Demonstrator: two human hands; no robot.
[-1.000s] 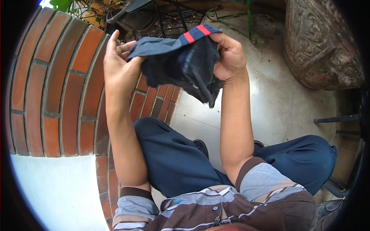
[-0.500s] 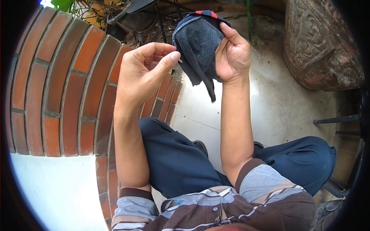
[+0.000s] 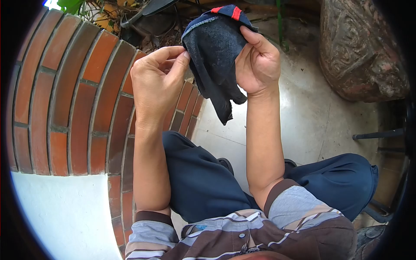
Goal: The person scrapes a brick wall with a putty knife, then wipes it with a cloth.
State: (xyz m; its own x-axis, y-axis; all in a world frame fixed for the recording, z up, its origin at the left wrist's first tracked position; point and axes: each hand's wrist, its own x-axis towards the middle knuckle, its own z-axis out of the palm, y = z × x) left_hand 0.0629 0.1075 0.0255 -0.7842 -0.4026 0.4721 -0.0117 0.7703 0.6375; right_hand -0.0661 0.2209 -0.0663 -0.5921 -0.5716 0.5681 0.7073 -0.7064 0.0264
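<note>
A piece of dark navy cloth (image 3: 216, 56) hangs in front of me, its lower end in loose, ragged strips. Red bands and a pale stitched seam run along its upper edge. My right hand (image 3: 258, 60) grips the cloth at its upper right, thumb in front and the other fingers hidden behind. At the cloth's left edge, my left hand (image 3: 158, 73) has thumb and forefinger pinched together, the tips meeting the edge beside the seam. What lies in that pinch is too small to make out.
A curved brick wall (image 3: 82, 95) with a white surface (image 3: 60, 208) below it stands to my left. A large carved pot (image 3: 364, 52) is at the upper right. Dark metal legs (image 3: 379, 134) stand at the right, above a pale tiled floor (image 3: 303, 117).
The cloth has shifted left and turned, so more of the seam and red bands shows. My left hand has moved slightly left, and its pinch has closed at the cloth's edge.
</note>
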